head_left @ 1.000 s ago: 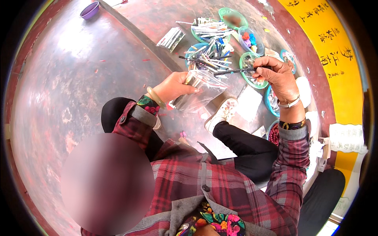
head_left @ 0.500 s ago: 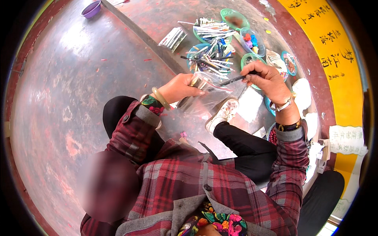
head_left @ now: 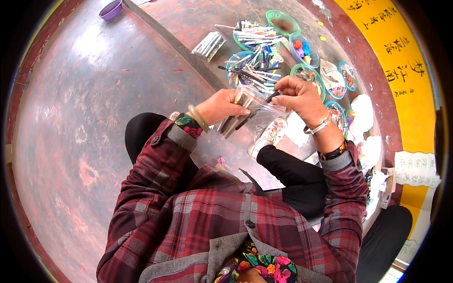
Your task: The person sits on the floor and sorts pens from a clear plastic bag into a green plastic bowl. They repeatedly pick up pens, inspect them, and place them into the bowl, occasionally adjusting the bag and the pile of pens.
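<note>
My left hand (head_left: 222,105) grips the mouth of a clear plastic bag (head_left: 252,117) that holds several dark pens. My right hand (head_left: 298,95) pinches a dark pen (head_left: 270,99) at the bag's opening, its lower end inside the bag. Both hands are raised over my knees, just in front of a heap of loose pens (head_left: 250,70). I sit on the floor in a red plaid shirt and black trousers.
Green and blue plastic bowls (head_left: 283,21) with pens and small coloured parts stand in a row at the upper right. A bundle of silvery pens (head_left: 209,45) lies on the reddish floor. A purple bowl (head_left: 111,8) is far left. A yellow wall (head_left: 401,66) runs along the right.
My right hand has brought a pen from the green bowl over to the bag. Both hands have come closer together and the pen now enters the bag's mouth.
</note>
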Available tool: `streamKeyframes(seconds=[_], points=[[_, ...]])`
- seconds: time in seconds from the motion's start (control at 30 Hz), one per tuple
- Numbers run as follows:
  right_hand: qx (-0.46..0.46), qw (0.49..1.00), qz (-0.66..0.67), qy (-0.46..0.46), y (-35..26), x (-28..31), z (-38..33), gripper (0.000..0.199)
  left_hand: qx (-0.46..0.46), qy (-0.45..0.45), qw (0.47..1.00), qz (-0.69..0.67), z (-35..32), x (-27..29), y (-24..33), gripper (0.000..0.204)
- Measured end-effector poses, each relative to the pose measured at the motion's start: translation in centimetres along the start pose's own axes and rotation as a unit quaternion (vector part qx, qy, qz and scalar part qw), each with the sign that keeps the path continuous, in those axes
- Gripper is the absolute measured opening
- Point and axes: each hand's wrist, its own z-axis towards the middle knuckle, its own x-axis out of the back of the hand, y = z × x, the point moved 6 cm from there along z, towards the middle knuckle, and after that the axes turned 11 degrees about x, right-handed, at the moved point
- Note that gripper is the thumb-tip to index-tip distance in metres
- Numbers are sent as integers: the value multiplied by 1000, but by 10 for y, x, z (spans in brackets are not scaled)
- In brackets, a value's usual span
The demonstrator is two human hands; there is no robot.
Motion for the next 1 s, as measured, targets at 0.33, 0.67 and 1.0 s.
streamKeyframes(seconds=[0.33, 0.67, 1.0], points=[[82, 996, -40, 1, 11, -9, 6, 12, -11, -9, 999, -32, 1, -2, 1, 29], [108, 984, -141, -14, 3, -18, 9, 10, -31, 1, 998, -50, -3, -2, 8, 28], [138, 971, -194, -1, -1, -23, 11, 13, -28, 8, 995, -91, -4, 1, 7, 25]])
